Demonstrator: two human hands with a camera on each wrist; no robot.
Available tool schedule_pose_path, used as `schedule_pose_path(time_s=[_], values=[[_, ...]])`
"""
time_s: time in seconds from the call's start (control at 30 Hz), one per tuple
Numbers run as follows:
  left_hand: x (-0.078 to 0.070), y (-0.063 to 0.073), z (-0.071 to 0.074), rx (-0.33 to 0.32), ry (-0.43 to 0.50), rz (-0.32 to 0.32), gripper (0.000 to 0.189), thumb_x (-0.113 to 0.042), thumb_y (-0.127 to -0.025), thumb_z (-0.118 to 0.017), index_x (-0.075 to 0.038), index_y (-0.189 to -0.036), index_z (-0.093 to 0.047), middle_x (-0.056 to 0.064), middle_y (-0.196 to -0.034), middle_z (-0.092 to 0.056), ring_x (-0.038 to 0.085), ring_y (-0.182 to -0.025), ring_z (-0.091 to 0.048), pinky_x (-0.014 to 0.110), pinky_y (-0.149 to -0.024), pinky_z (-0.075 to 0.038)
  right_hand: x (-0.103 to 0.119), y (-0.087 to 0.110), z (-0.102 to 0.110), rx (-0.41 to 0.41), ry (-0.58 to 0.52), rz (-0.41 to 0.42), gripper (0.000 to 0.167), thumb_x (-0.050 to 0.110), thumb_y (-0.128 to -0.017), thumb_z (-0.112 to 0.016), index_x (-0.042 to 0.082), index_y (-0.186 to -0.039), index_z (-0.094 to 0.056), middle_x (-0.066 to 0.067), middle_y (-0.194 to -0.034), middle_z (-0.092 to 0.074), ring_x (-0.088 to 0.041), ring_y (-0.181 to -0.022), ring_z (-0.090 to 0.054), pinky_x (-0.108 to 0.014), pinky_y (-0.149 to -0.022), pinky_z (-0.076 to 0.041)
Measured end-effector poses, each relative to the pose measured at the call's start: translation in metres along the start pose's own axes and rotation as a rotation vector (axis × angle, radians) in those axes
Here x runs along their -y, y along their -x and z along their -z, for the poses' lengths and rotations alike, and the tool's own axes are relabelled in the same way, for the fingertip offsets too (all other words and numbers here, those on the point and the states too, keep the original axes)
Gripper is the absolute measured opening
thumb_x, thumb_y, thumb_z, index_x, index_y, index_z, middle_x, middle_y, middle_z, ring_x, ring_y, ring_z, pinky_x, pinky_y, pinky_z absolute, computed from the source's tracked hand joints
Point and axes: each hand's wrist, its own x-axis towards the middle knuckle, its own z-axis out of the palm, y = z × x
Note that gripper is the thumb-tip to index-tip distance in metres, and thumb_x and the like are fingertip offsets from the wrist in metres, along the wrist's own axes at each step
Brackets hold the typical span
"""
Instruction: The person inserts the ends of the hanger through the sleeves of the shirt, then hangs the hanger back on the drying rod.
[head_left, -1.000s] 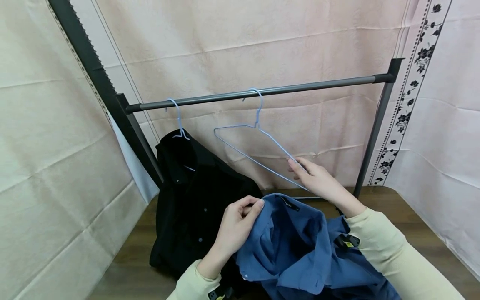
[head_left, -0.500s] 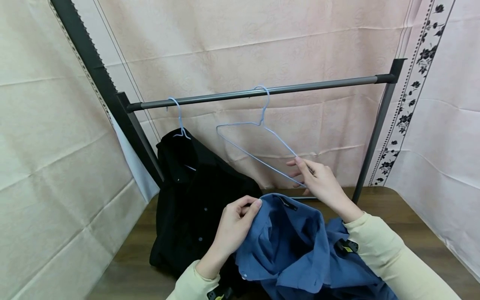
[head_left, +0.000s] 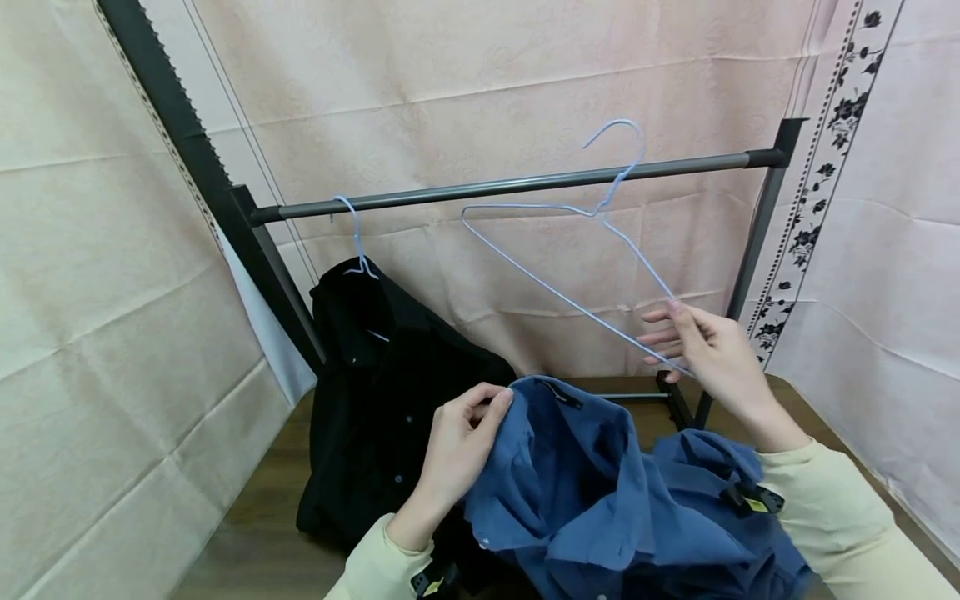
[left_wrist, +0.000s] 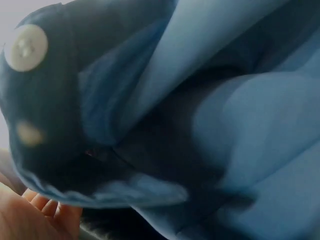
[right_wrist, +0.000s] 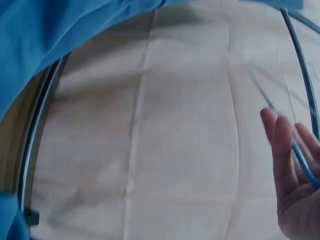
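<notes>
A blue button-up shirt (head_left: 600, 467) bunches up in front of me. My left hand (head_left: 459, 442) pinches its collar edge between thumb and fingers; the left wrist view shows a white button (left_wrist: 26, 47) and open cloth folds up close. In my right hand (head_left: 708, 354) is the right end of a light blue wire hanger (head_left: 551, 290), with thumb and fingers on its wire. The hanger is tilted, and its bare hook stands above the rail (head_left: 480, 191), apparently off it. Part of the shirt hangs near my right forearm.
A black shirt (head_left: 390, 400) hangs on another light blue hanger (head_left: 357, 237) at the rail's left end. Dark posts (head_left: 277, 275) carry the rail at both sides. Below is a wooden table (head_left: 255, 533); pale cloth (head_left: 450, 75) covers the walls.
The hanger's hook has come up off the rail, and my right hand has moved the hanger right and toward me. My left hand still pinches the blue shirt, almost in place.
</notes>
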Motion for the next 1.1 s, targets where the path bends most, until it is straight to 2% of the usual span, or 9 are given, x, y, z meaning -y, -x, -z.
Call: schedule_pose_path(time_s=[0.17, 0.33, 0.43, 0.53, 0.63, 0.73, 0.9, 1.1], values=[[0.000, -0.004, 0.004, -0.034, -0.017, -0.021, 0.027, -0.042, -0.103, -0.057, -0.020, -0.102, -0.074, -0.012, -0.064, -0.065, 0.012, -0.054, -0.058, 0.026, -0.052, -0.047, -0.012, 0.015, 0.028, 0.001, -0.011, 0.038, 0.042, 0.027, -0.112, -0.036, -0.001, -0.122, -0.066, 0.000, -0.090, -0.077, -0.019, -0.069, -0.074, -0.035, -0.049, -0.055], [-0.003, -0.011, 0.012, -0.054, -0.022, -0.026, 0.029, -0.042, -0.103, -0.058, -0.019, -0.102, -0.075, -0.011, -0.063, -0.065, 0.013, -0.053, -0.058, 0.026, -0.051, -0.046, -0.020, 0.032, 0.049, -0.001, 0.010, 0.067, 0.041, 0.019, -0.113, -0.032, -0.003, -0.116, -0.066, -0.002, -0.083, -0.077, -0.021, -0.063, -0.072, -0.035, -0.047, -0.053], [-0.003, -0.017, 0.019, -0.074, -0.027, -0.049, 0.029, -0.041, -0.103, -0.059, -0.017, -0.101, -0.076, -0.010, -0.065, -0.066, 0.012, -0.054, -0.059, 0.026, -0.052, -0.046, -0.024, 0.039, 0.060, 0.030, -0.048, 0.105, 0.038, 0.012, -0.112, -0.032, -0.004, -0.114, -0.067, -0.007, -0.081, -0.076, -0.022, -0.062, -0.072, -0.034, -0.045, -0.052], [-0.004, -0.023, 0.026, -0.099, -0.019, -0.061, 0.027, -0.037, -0.102, -0.062, -0.016, -0.100, -0.077, -0.007, -0.074, -0.071, 0.012, -0.061, -0.061, 0.025, -0.056, -0.048, -0.030, 0.047, 0.068, 0.063, -0.112, 0.147, 0.039, 0.006, -0.111, -0.030, -0.004, -0.110, -0.068, -0.011, -0.078, -0.075, -0.023, -0.059, -0.072, -0.034, -0.044, -0.050], [-0.004, -0.029, 0.031, -0.107, 0.036, -0.038, 0.025, -0.033, -0.101, -0.065, -0.012, -0.099, -0.078, -0.002, -0.077, -0.071, 0.011, -0.063, -0.059, 0.024, -0.057, -0.046, -0.037, 0.055, 0.074, 0.083, -0.127, 0.154, 0.041, 0.004, -0.111, -0.029, -0.002, -0.107, -0.070, -0.012, -0.074, -0.074, -0.022, -0.057, -0.071, -0.033, -0.043, -0.050], [-0.005, -0.034, 0.036, -0.099, 0.129, 0.009, 0.025, -0.030, -0.100, -0.066, -0.007, -0.098, -0.078, 0.002, -0.073, -0.068, 0.011, -0.060, -0.056, 0.023, -0.054, -0.044, -0.043, 0.062, 0.079, 0.094, -0.138, 0.145, 0.044, 0.002, -0.110, -0.029, 0.005, -0.105, -0.073, -0.012, -0.071, -0.073, -0.019, -0.055, -0.069, -0.032, -0.042, -0.048], [-0.006, -0.039, 0.040, -0.097, 0.261, 0.072, 0.026, -0.024, -0.100, -0.067, 0.000, -0.096, -0.076, -0.001, -0.066, -0.062, 0.007, -0.057, -0.052, 0.021, -0.050, -0.040, -0.049, 0.071, 0.090, 0.147, -0.172, 0.123, 0.047, -0.002, -0.110, -0.028, 0.008, -0.105, -0.074, -0.013, -0.070, -0.072, -0.018, -0.056, -0.068, -0.032, -0.041, -0.047], [-0.008, -0.044, 0.047, -0.106, 0.274, 0.116, 0.028, -0.024, -0.099, -0.068, 0.003, -0.097, -0.075, -0.005, -0.067, -0.064, 0.005, -0.057, -0.053, 0.020, -0.050, -0.041, -0.049, 0.080, 0.100, 0.238, -0.026, 0.084, 0.047, -0.003, -0.109, -0.031, 0.014, -0.105, -0.074, -0.008, -0.069, -0.072, -0.019, -0.056, -0.068, -0.033, -0.041, -0.049]])
